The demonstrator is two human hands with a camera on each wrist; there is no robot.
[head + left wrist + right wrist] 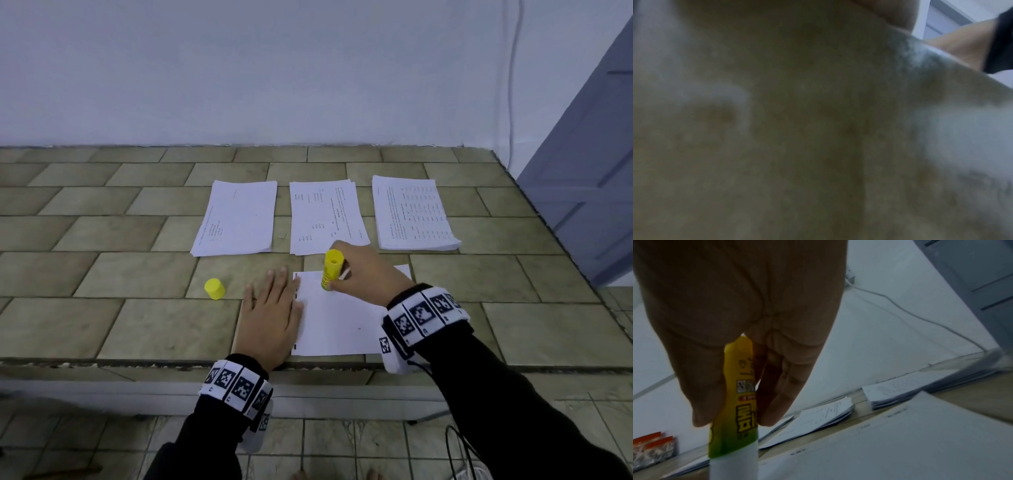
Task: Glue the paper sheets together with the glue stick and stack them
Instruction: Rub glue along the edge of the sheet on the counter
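Note:
A white paper sheet lies near the front edge of the tiled counter. My left hand lies flat with straight fingers on its left edge. My right hand grips a yellow glue stick upright, its lower end touching the sheet's far left part. In the right wrist view the fingers wrap the glue stick, whose white tip points down at the sheet. The yellow cap lies on the counter to the left. The left wrist view is blurred, close to the surface.
Three stacks of printed paper lie in a row farther back: left, middle, right. A wall stands behind the counter, a grey door at right, and a white cable hangs down the wall. Orange-topped packets sit at left.

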